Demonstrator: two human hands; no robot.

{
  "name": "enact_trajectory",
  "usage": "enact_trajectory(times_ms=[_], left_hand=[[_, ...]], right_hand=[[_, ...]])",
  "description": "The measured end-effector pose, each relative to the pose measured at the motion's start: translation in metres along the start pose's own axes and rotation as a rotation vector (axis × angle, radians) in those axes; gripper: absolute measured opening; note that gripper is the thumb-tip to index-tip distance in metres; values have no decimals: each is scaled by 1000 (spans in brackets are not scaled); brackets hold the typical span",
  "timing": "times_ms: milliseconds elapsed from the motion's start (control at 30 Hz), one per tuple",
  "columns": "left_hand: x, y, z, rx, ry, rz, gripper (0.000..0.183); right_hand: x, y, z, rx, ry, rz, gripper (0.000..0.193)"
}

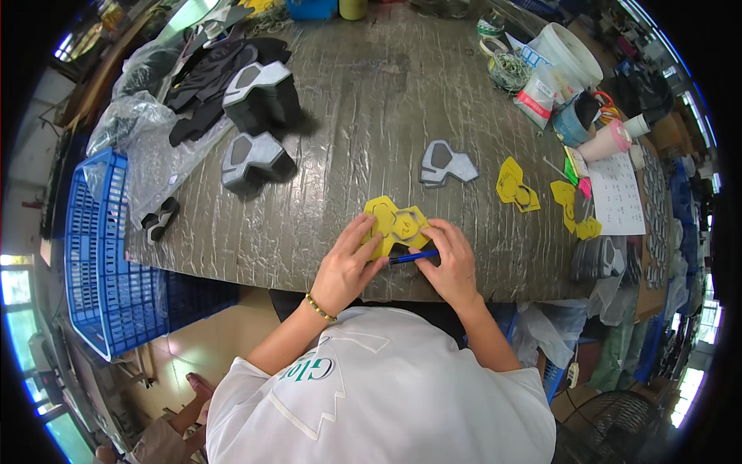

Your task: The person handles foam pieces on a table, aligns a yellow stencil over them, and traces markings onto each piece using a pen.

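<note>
On the table, between left hand and right hand, a pattern; before it, a pen. Beyond, slightly right, a cutout. Left, far stack behind near stack; beside the table, a basket. Far right, a bucket behind a cup.

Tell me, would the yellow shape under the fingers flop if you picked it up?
Probably not much: the yellow shape has crisp edges, like stiff card. It's likely light, since it looks thin. It probably won't roll, being flat.
</note>
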State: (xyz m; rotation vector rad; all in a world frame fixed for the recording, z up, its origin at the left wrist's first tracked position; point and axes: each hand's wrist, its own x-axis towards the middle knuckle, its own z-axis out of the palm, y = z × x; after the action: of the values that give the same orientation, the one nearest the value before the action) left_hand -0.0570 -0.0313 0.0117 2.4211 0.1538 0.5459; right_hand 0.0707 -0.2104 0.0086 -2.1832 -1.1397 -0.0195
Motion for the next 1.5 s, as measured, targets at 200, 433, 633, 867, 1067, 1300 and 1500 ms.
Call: enact_trajectory(times_ms=[200,433,633,867,1067,1300,1500], left_hand=[[-1,0,3,60,-14,48,40],[-2,2,5,131,-19,69,43],[-5,-1,8,162,-20,73,41],[-4,0,9,173,-21,79,40],[-6,-2,9,172,-11,68,39],[-4,0,9,166,-23,68,41],[-6,-1,9,164,-21,68,40]], right_hand=[[27,3,-34,289,90,67,12],[46,-2,-26,537,-45,262,16],[57,-11,-12,386,-113,217,17],[57,-4,-8,406,-91,219,15],[43,-19,-17,379,-52,148,12],[35,-21,-4,387,-77,97,12],[29,-18,-12,361,-94,114,12]])
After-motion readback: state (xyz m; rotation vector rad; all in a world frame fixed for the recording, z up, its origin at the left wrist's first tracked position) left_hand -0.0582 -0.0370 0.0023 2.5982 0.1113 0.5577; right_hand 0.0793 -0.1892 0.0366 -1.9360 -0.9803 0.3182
